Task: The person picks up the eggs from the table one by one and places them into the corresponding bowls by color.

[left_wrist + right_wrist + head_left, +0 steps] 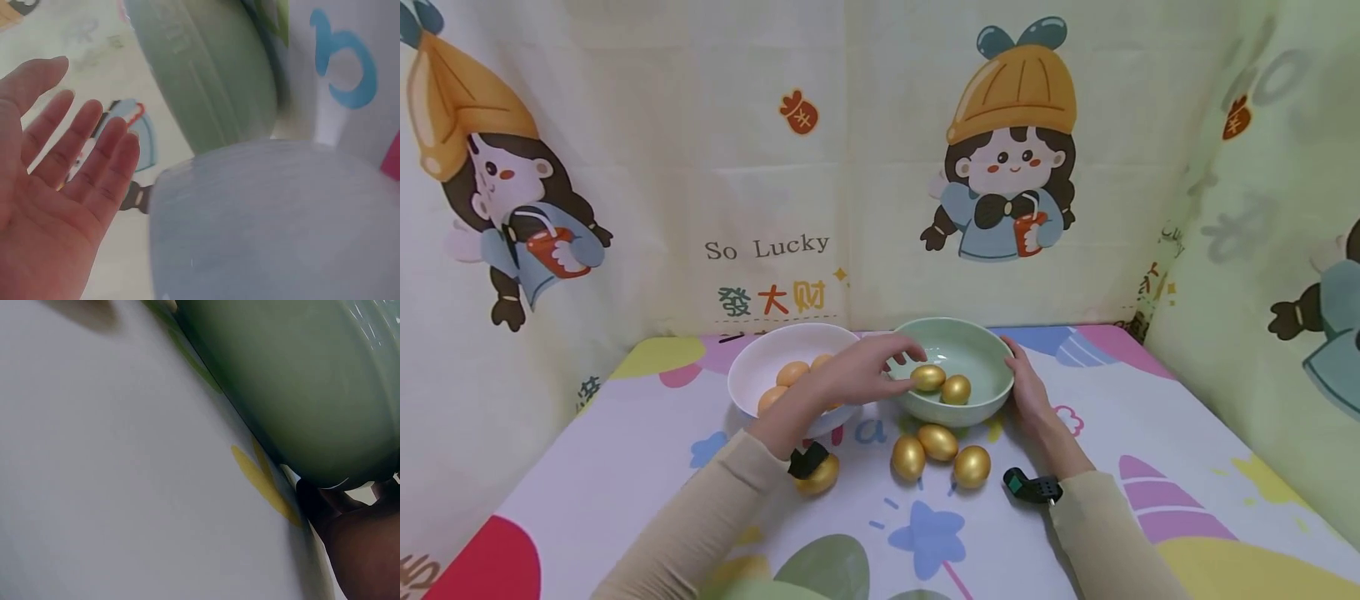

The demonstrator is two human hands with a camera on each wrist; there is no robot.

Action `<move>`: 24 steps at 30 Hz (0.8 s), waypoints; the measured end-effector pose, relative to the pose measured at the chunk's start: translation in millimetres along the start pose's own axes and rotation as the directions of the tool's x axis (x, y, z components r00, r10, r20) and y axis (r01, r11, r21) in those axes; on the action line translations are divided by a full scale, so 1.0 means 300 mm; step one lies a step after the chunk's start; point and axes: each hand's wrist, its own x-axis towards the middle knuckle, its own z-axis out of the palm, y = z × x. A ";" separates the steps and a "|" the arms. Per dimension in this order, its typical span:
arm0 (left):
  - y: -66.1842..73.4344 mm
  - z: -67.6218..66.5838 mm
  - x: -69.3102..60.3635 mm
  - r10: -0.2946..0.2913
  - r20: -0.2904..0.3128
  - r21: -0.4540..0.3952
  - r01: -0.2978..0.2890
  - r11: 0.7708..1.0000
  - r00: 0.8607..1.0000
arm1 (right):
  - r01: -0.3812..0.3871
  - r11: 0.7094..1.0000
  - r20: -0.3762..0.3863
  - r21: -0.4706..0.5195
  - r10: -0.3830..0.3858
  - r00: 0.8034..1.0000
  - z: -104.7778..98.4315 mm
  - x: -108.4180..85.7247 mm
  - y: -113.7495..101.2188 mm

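A pale green bowl (955, 414) stands on the table with two gold eggs (956, 389) inside. My left hand (874, 367) reaches over its left rim, fingers spread and loosely bent beside the gold eggs; the left wrist view shows the palm (56, 225) with nothing in it. At the bowl's right side my right hand (1032, 387) holds the wall, its fingers (319, 503) curled against the outside near the base. Left of the green bowl is a white bowl (747, 367) with several brown eggs (792, 372), partly hidden by my left forearm.
Three gold eggs (937, 442) lie on the patterned tablecloth in front of the green bowl. Another gold egg (822, 477) sits below my left wrist, partly covered by a black wrist strap (808, 459). A printed cloth wall (880, 208) rises behind the table.
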 end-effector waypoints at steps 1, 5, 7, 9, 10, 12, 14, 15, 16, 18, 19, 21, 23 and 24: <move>0.008 0.001 -0.019 0.005 -0.014 -0.011 -0.005 1.000 1.000 | -0.004 1.000 -0.003 -0.002 0.004 1.000 0.000 -0.001 0.000; 0.027 0.012 -0.087 0.036 -0.031 -0.039 -0.037 0.999 0.999 | -0.013 1.000 -0.013 -0.003 0.012 1.000 -0.002 0.000 0.002; 0.031 0.020 -0.116 0.037 -0.029 -0.033 -0.038 0.999 0.999 | -0.017 1.000 -0.011 -0.003 0.017 1.000 -0.001 -0.001 0.004; 0.033 0.031 -0.146 0.032 -0.031 -0.024 -0.033 0.999 0.999 | -0.018 1.000 -0.007 -0.003 0.018 1.000 0.001 -0.002 0.009; 0.034 0.035 -0.158 0.030 -0.033 -0.019 -0.031 0.999 0.999 | -0.019 1.000 -0.008 -0.004 0.019 1.000 0.000 -0.001 0.010; 0.036 0.044 -0.180 0.022 -0.039 -0.017 -0.022 1.000 0.999 | -0.020 1.000 -0.011 -0.006 0.020 1.000 0.000 0.000 0.010; 0.037 0.050 -0.198 0.012 -0.043 -0.028 -0.013 1.000 0.999 | -0.022 1.000 -0.015 -0.006 0.022 1.000 0.000 0.001 0.011; 0.038 0.052 -0.205 0.006 -0.042 -0.033 -0.007 0.999 0.999 | -0.025 1.000 -0.019 -0.004 0.025 1.000 0.000 0.001 0.011; 0.042 0.052 -0.212 -0.001 -0.041 -0.038 -0.001 0.999 0.999 | -0.028 1.000 -0.020 -0.006 0.028 0.999 0.000 0.002 0.011; 0.041 0.053 -0.221 -0.009 -0.041 -0.042 0.007 0.999 0.999 | -0.036 0.999 -0.018 0.002 0.036 0.999 -0.001 0.005 0.012; 0.039 0.053 -0.225 -0.009 -0.041 -0.041 0.007 0.999 0.999 | -0.036 0.999 -0.016 0.005 0.036 0.999 -0.001 0.006 0.012; 0.037 0.055 -0.232 -0.006 -0.037 -0.034 0.005 0.999 0.999 | -0.035 0.999 -0.010 0.013 0.035 0.999 -0.001 0.008 0.013; 0.036 0.060 -0.236 0.008 -0.035 -0.035 -0.009 0.999 0.999 | -0.031 0.999 -0.001 0.020 0.031 1.000 -0.002 0.009 0.014; 0.037 0.063 -0.238 0.010 -0.033 -0.042 -0.012 0.999 0.999 | -0.027 0.999 0.003 0.019 0.026 1.000 -0.002 0.008 0.013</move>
